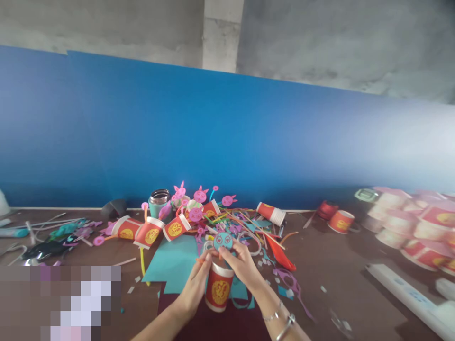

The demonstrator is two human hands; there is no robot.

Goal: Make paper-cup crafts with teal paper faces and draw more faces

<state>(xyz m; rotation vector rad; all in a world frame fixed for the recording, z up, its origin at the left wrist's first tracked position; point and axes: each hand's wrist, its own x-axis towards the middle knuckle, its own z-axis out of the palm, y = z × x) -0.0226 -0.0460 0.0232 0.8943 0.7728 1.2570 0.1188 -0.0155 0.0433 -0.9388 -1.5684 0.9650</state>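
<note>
A red paper cup (pixel 219 290) with a yellow emblem and white rim stands upright between my hands, low in the middle of the view. My left hand (pixel 195 285) is closed at the cup's left side, its fingertips by the rim. Beside those fingertips an orange strip (pixel 200 260) pokes out. Over the cup, a round teal paper face (pixel 222 240) with heart-shaped eyes is pinched at its lower edge by my right hand (pixel 242 266). Bracelets circle that wrist. My fingers partly hide the cup's opening and the face's lower part.
Behind lie teal paper sheets (pixel 170 260), finished-looking cups with pink paper animal faces (pixel 195 214), and coloured strips. A red pointed piece (pixel 280 253) lies right of them. Stacked cups (pixel 423 232) and a white power strip (pixel 401 289) are at right. A blue partition (pixel 227 137) rises behind.
</note>
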